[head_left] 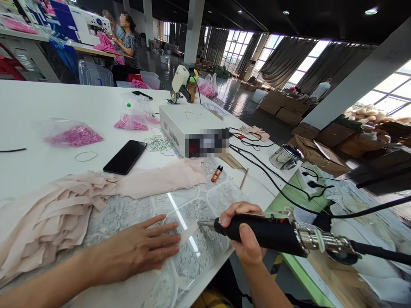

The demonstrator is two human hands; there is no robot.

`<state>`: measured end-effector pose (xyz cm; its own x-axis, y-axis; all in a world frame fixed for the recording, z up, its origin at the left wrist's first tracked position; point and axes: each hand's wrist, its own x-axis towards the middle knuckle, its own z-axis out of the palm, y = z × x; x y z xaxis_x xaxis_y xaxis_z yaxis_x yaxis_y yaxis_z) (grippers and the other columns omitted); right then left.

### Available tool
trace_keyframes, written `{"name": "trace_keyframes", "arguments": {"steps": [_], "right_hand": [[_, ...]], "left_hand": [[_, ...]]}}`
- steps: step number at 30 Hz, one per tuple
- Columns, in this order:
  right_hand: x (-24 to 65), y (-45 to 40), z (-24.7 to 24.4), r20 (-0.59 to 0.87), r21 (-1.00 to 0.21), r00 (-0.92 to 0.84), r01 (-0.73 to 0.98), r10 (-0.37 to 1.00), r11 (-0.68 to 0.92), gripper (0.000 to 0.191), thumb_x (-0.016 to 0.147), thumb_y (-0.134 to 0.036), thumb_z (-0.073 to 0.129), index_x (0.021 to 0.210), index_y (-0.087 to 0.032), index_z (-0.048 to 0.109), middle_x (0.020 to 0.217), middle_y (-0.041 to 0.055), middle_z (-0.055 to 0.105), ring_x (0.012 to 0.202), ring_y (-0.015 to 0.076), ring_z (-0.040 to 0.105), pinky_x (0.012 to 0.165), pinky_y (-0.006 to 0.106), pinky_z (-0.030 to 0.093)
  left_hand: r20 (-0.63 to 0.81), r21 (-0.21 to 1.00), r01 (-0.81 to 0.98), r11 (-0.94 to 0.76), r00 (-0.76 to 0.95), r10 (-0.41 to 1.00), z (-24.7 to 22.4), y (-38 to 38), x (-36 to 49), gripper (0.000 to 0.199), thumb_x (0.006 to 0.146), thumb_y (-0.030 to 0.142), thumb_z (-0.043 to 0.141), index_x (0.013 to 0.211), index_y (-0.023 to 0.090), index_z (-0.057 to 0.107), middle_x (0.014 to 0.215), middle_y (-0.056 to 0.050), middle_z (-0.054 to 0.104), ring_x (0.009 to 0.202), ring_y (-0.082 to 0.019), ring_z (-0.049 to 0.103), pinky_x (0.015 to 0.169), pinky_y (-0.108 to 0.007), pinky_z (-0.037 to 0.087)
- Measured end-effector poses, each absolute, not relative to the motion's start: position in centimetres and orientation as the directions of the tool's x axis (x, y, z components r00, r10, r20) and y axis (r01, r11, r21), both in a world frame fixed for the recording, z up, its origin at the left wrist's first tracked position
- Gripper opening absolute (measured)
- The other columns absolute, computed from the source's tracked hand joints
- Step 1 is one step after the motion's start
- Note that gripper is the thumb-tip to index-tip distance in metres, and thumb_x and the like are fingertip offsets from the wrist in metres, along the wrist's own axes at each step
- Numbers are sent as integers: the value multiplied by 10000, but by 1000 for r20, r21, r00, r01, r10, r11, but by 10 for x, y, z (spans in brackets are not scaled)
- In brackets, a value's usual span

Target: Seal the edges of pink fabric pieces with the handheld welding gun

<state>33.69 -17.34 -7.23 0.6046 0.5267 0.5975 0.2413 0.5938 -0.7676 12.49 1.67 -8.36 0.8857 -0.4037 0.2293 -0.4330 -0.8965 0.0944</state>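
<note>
My left hand (141, 246) lies flat, fingers stretched, on a thin pale fabric strip (190, 232) on the grey marbled sheet (224, 188). Fingers and thumb of my right hand (245, 239) wrap round a black corded handpiece with a metal tip (266, 233). Its tip touches, or nearly touches, the strip's far end, just right of my left fingertips. More pale fabric (122, 286) spreads under my left wrist. A layered pile of pale pink fabric pieces (54, 218) lies to the left. Orange thread snips (217, 173) rest beyond the tip.
Behind the sheet stand a white control box (189, 119), a black phone (125, 157) and bags of pink rings (75, 134). Black cables (266, 171) run rightward past a metal mug (285, 157). A green-topped surface (295, 192) with fabric adjoins. Two people (128, 42) work at a sewing machine.
</note>
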Motion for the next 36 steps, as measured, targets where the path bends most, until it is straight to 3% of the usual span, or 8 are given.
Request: {"name": "trace_keyframes", "arguments": {"steps": [5, 11, 17, 24, 31, 36], "right_hand": [[336, -174, -72, 587, -769, 623, 231, 517, 596, 154, 922, -348, 652, 1022, -231, 648, 852, 10, 650, 610, 143, 650, 585, 318, 571], [337, -173, -71, 579, -776, 649, 256, 493, 576, 148, 899, -351, 655, 982, -228, 650, 811, 7, 643, 572, 150, 632, 541, 334, 567], [337, -174, -71, 591, -777, 627, 274, 508, 567, 139, 906, -348, 633, 998, -245, 649, 825, 8, 637, 584, 160, 642, 536, 346, 571], [337, -172, -69, 580, -783, 639, 269, 505, 560, 136, 900, -350, 636, 990, -249, 645, 817, 8, 634, 574, 162, 634, 535, 349, 562], [339, -175, -73, 523, -818, 683, 232, 511, 527, 130, 873, -347, 630, 947, -240, 632, 805, 9, 612, 573, 163, 617, 554, 365, 569], [342, -176, -73, 518, -829, 668, 237, 535, 506, 129, 883, -347, 601, 959, -244, 620, 831, 9, 598, 576, 162, 595, 562, 386, 561]], "left_hand": [[252, 177, -404, -898, 900, -355, -85, 14, 124, 324, 1100, 295, 559, 1406, 202, 611, 1456, -21, 644, 1455, -184, 488, 1303, -337, 177], [276, 206, -398, -894, 900, -337, -89, 14, 125, 266, 1102, 394, 546, 1237, 215, 690, 1442, 7, 656, 1471, -160, 462, 1302, -293, 128], [248, 223, -404, -887, 903, -350, -80, 15, 130, 214, 1074, 381, 606, 1182, 217, 690, 1496, 21, 609, 1481, -156, 446, 1302, -266, 61], [107, 403, -353, -844, 934, -340, -73, 18, 140, 271, 931, 275, 801, 1173, 244, 683, 1543, 8, 555, 1526, -215, 362, 1318, -353, 135], [86, 463, -342, -817, 936, -343, -71, 19, 152, 429, 714, 225, 968, 1047, 258, 701, 1496, 10, 600, 1519, -275, 369, 1309, -449, 181], [71, 491, -342, -801, 932, -355, -72, 19, 157, 399, 690, 219, 977, 974, 264, 700, 1471, 14, 625, 1518, -278, 371, 1300, -464, 201]]}}
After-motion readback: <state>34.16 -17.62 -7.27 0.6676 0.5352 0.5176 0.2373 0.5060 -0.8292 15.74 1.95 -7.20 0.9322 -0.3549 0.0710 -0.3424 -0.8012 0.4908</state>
